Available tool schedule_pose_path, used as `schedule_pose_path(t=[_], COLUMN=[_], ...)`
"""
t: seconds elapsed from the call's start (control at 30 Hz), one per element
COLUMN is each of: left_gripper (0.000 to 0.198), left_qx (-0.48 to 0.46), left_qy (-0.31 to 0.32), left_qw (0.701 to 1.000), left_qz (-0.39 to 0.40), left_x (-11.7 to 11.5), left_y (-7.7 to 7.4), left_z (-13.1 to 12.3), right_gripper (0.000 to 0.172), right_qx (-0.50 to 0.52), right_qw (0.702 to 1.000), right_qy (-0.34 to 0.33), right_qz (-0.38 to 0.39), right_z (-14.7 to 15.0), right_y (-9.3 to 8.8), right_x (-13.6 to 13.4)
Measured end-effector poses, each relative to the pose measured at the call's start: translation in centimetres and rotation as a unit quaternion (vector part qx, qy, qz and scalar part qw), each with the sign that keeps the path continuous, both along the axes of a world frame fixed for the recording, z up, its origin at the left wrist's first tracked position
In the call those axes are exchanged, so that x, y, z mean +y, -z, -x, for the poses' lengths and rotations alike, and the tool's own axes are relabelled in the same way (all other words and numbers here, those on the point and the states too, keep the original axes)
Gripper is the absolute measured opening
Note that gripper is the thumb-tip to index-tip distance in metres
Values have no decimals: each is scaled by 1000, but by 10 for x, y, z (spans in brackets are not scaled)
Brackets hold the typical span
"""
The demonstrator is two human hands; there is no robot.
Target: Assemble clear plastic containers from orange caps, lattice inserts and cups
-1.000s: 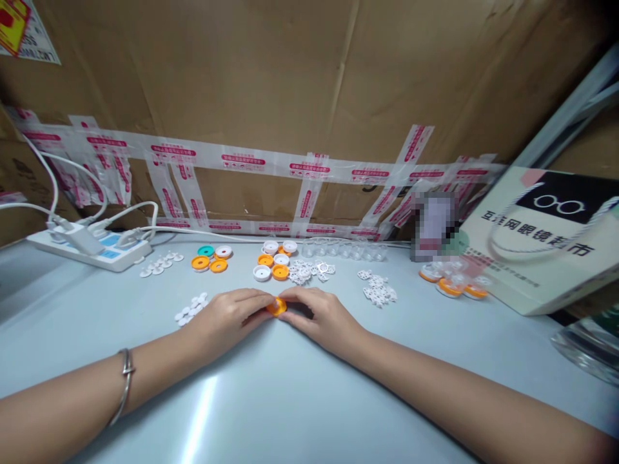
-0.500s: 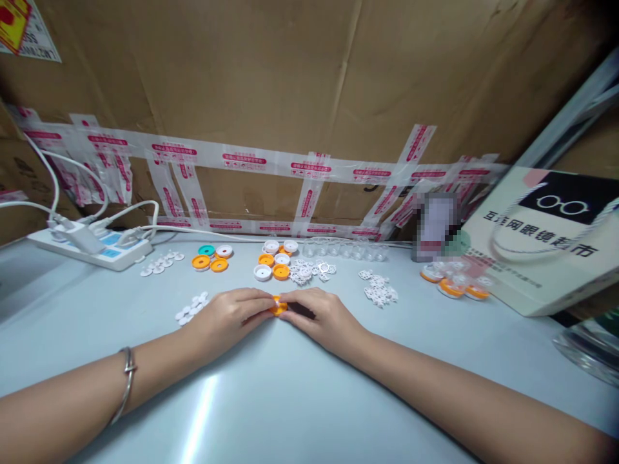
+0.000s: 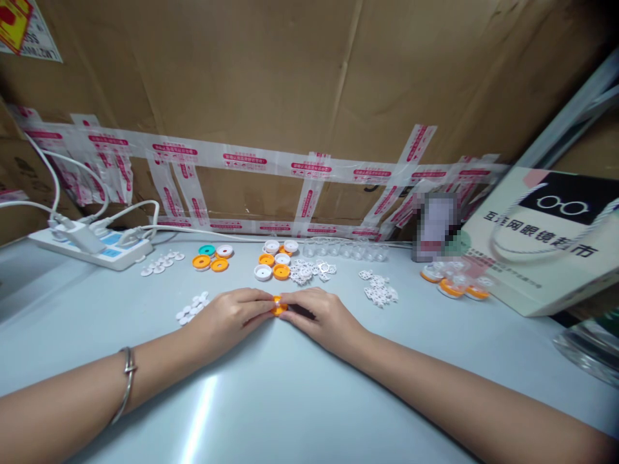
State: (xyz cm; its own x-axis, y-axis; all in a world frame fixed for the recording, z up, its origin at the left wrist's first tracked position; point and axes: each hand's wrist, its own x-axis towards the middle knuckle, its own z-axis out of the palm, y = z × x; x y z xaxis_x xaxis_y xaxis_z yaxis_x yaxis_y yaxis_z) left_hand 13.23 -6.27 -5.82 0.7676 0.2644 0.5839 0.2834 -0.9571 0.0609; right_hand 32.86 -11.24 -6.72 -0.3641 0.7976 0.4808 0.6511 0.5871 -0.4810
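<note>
bkgd: big brown cardboard box (image 3: 232, 77) w/ white & red printed tape (image 3: 309, 169) stood behind a pale grey-blue table (image 3: 338, 399). orange round cap (image 3: 278, 309) was btwn the two hands, near table's middle, right at the fingertips. l hand (image 3: 236, 313) pinched its left edge, thumb & fingers close tog; r hand (image 3: 323, 316) gripped the right edge, thumb below, fingers above, w/ a dark gap btwn them. something small & pale showed on/in the cap, too tiny to id. metal bangle (image 3: 128, 380) sat on l wrist.

just beside l hand, on its far left: small white discs (image 3: 191, 310). beyond those, white stemmed pcs (image 3: 162, 264) & a group of four flat round caps (image 3: 194, 262), one teal, one white, two orange. straight past the hands: white & orange cup-shaped caps (image 3: 281, 278), w/ white cut-out pcs (image 3: 302, 274) next to them & a row of clear plastic cups (image 3: 345, 251) behind. second white cut-out pile (image 3: 381, 295) lay off r hand's far side. farther right: clear-topped orange pcs (image 3: 451, 292) by a paper bag (image 3: 488, 274) w/ glasses logo. white power strip (image 3: 116, 259) was far left.
</note>
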Motion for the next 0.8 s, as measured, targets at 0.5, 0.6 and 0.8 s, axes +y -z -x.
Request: schedule_pose_path(t=[0.5, 0.6, 0.8], left_gripper=[27, 26, 26], left_qx=[30, 43, 65], left_qy=[-4, -8, -16], left_qw=[1000, 999, 998], left_qz=[-8, -9, 0], left_x=[-1, -2, -5], left_y=[2, 1, 1], left_z=[1, 1, 0], right_gripper=[15, 15, 16], right_qx=[-19, -27, -32], right_qw=[997, 996, 996], right_qy=[-16, -15, -13], right_qz=[-69, -81, -78], right_z=[-2, -2, -1], right_y=[9, 10, 9], right_x=[3, 4, 3])
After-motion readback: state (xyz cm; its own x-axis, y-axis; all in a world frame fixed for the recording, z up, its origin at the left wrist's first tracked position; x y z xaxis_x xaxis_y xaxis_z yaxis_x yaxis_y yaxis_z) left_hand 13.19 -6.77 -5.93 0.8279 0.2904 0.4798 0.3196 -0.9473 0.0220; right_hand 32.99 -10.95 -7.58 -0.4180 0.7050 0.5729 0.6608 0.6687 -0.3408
